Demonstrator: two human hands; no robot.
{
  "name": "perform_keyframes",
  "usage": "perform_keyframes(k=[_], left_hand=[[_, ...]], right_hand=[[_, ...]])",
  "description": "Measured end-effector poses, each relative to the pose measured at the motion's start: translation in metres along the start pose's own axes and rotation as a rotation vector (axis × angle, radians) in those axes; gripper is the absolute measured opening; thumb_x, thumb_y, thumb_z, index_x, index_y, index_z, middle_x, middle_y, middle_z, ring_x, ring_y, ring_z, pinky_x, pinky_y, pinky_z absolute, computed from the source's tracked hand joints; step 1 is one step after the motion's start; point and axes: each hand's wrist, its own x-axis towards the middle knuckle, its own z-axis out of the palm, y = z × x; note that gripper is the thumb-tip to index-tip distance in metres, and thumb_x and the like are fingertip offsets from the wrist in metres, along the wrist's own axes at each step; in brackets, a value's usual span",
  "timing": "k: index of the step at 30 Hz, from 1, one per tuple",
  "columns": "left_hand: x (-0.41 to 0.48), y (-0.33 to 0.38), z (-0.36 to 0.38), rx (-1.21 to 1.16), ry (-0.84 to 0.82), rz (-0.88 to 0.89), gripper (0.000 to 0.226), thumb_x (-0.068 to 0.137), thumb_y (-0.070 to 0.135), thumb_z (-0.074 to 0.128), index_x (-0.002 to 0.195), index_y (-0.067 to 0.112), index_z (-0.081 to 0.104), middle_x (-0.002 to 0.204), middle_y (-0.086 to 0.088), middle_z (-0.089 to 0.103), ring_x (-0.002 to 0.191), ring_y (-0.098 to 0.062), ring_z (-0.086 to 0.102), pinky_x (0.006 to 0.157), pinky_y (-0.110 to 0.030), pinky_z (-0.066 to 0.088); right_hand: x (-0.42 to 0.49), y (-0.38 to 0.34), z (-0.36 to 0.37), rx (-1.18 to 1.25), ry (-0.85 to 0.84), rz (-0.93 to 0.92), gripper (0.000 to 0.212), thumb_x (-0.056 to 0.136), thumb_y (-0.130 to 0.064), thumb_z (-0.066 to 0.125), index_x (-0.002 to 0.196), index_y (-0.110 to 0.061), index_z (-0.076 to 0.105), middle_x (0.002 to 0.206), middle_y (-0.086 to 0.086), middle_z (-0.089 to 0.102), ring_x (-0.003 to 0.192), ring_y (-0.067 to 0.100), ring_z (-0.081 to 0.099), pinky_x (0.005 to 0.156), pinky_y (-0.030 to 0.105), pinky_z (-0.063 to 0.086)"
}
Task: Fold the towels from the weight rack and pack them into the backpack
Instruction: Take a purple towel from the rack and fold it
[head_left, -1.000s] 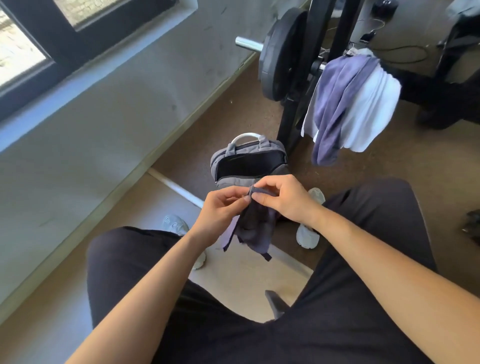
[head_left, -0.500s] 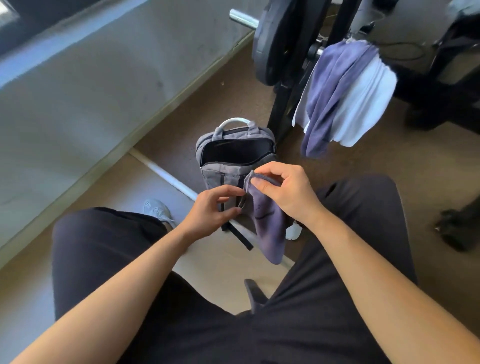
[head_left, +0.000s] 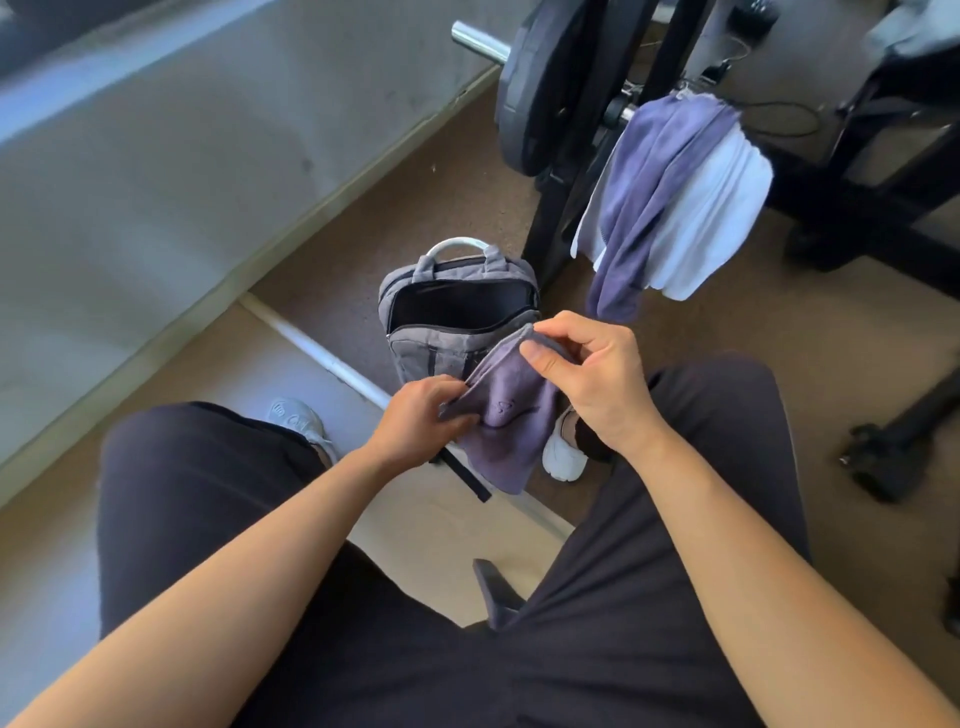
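1. Rack (head_left: 550, 218), beyond the hands: a purple towel (head_left: 654, 171) and a white towel (head_left: 717, 208) hang there unfolded.
2. Backpack (head_left: 436, 343), just beyond the hands: unzipped, apparently with nothing packed.
3. Held towel (head_left: 506, 415), between the hands: seemingly mid-fold.
4. Left hand (head_left: 415, 421) and right hand (head_left: 597, 379), close together, each pinch its edge.

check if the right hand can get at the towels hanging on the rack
Probably, once freed: the right hand pinches the small purple towel, but nothing stands between it and the hanging towels beyond it.
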Motion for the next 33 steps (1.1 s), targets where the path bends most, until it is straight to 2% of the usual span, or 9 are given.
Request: perform_keyframes(k=[6, 11, 17, 21, 23, 25, 28, 30, 33], left_hand=[[-0.008, -0.032, 0.004, 0.114, -0.083, -0.151, 0.023, 0.09, 0.033, 0.07, 0.079, 0.013, 0.072, 0.082, -0.002, 0.064, 0.074, -0.026, 0.057, 0.064, -0.037, 0.043], [-0.014, -0.045, -0.022, 0.152, 0.018, -0.16, 0.021, 0.088, 0.036, 0.079, 0.08, 0.017, 0.081, 0.081, -0.002, 0.064, 0.072, -0.025, 0.058, 0.064, -0.037, 0.046], [-0.029, -0.035, -0.07, 0.042, 0.164, -0.141, 0.005, 0.082, 0.025, 0.085, 0.087, 0.024, 0.085, 0.08, -0.002, 0.065, 0.076, -0.022, 0.062, 0.071, -0.037, 0.045], [-0.043, -0.036, -0.101, 0.015, 0.155, -0.106, 0.011, 0.091, 0.011, 0.076, 0.098, 0.015, 0.084, 0.084, 0.023, 0.064, 0.078, 0.005, 0.059, 0.074, -0.016, 0.043], [-0.051, -0.033, -0.11, -0.121, 0.218, -0.16, 0.017, 0.091, 0.008, 0.075, 0.097, 0.022, 0.083, 0.081, 0.028, 0.064, 0.074, 0.008, 0.057, 0.072, -0.008, 0.038], [-0.056, -0.033, -0.113, -0.324, 0.357, -0.235, 0.033, 0.087, 0.006, 0.079, 0.088, 0.039, 0.082, 0.081, 0.021, 0.071, 0.079, 0.005, 0.062, 0.079, -0.009, 0.043], [-0.061, -0.028, -0.112, -0.566, 0.556, -0.347, 0.025, 0.081, 0.006, 0.085, 0.083, 0.031, 0.084, 0.085, 0.008, 0.08, 0.087, -0.004, 0.071, 0.093, -0.023, 0.052], [-0.062, -0.027, -0.111, -0.635, 0.647, -0.378, 0.02, 0.08, 0.004, 0.085, 0.089, 0.021, 0.082, 0.083, 0.004, 0.079, 0.08, -0.008, 0.07, 0.092, -0.03, 0.054], [-0.063, -0.033, -0.115, -0.583, 0.693, -0.4, 0.033, 0.081, 0.005, 0.085, 0.104, 0.027, 0.075, 0.081, 0.001, 0.072, 0.073, -0.009, 0.065, 0.084, -0.027, 0.056]], right_hand=[[0.01, 0.003, -0.013, 0.09, 0.279, 0.094, 0.008, 0.091, -0.011, 0.072, 0.095, -0.018, 0.074, 0.084, -0.011, 0.074, 0.086, 0.011, 0.069, 0.082, 0.035, 0.059], [0.015, 0.025, -0.032, 0.003, 0.375, 0.174, 0.013, 0.094, -0.018, 0.069, 0.099, -0.008, 0.074, 0.093, 0.008, 0.075, 0.093, 0.025, 0.071, 0.087, 0.046, 0.059], [0.02, 0.043, -0.045, -0.158, 0.309, 0.233, 0.011, 0.094, -0.017, 0.066, 0.093, -0.007, 0.071, 0.084, 0.009, 0.072, 0.082, 0.021, 0.067, 0.078, 0.04, 0.055], [0.022, 0.055, -0.041, -0.252, 0.21, 0.322, 0.013, 0.094, -0.021, 0.068, 0.101, -0.011, 0.071, 0.087, 0.001, 0.071, 0.085, 0.017, 0.067, 0.08, 0.039, 0.057], [0.021, 0.056, -0.038, -0.28, 0.153, 0.381, 0.022, 0.094, -0.022, 0.069, 0.111, -0.009, 0.069, 0.096, 0.005, 0.072, 0.094, 0.022, 0.067, 0.087, 0.04, 0.057], [0.019, 0.054, -0.035, -0.295, 0.097, 0.407, 0.022, 0.094, -0.022, 0.069, 0.112, -0.009, 0.068, 0.099, 0.008, 0.071, 0.095, 0.024, 0.066, 0.087, 0.04, 0.055], [0.017, 0.05, -0.03, -0.296, 0.016, 0.417, 0.012, 0.094, -0.023, 0.069, 0.1, -0.012, 0.068, 0.093, 0.01, 0.071, 0.093, 0.028, 0.066, 0.084, 0.041, 0.054], [0.015, 0.048, -0.027, -0.253, -0.021, 0.435, 0.007, 0.093, -0.022, 0.069, 0.097, -0.016, 0.067, 0.093, 0.009, 0.072, 0.095, 0.027, 0.068, 0.087, 0.043, 0.055], [0.015, 0.045, -0.024, -0.214, -0.013, 0.432, 0.006, 0.094, -0.02, 0.069, 0.098, -0.019, 0.064, 0.098, 0.008, 0.072, 0.098, 0.024, 0.068, 0.089, 0.041, 0.056]])
